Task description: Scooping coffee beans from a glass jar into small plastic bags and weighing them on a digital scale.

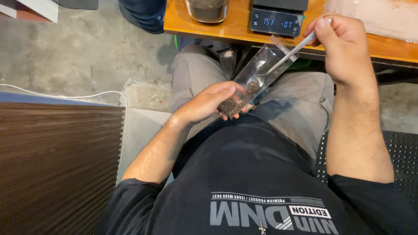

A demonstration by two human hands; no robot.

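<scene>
At the far left a dark ribbed panel (56, 165) and a white cable (87, 95) on the concrete floor (87, 52) were seen. Further right, the left hand (209, 102) was curled about the lower end of a clear plastic pouch (261, 67), fingers pressed on its sides over the lap; dark granules (233, 106) were gathered at the pouch's bottom. A long metal spoon (272, 69) was reached down into the pouch, its bowl near the granules. Above, on the wooden table (217, 24), a glass container of dark material (207, 8) and a digital scale (276, 19) were placed. At the right, the spoon's handle was pinched between thumb and fingers of the right hand (344, 48). Granules could be spilled onto the lap if the thin pouch were tilted or buckled under the grip, or if the spoon's bowl were caught on the pouch mouth.
</scene>
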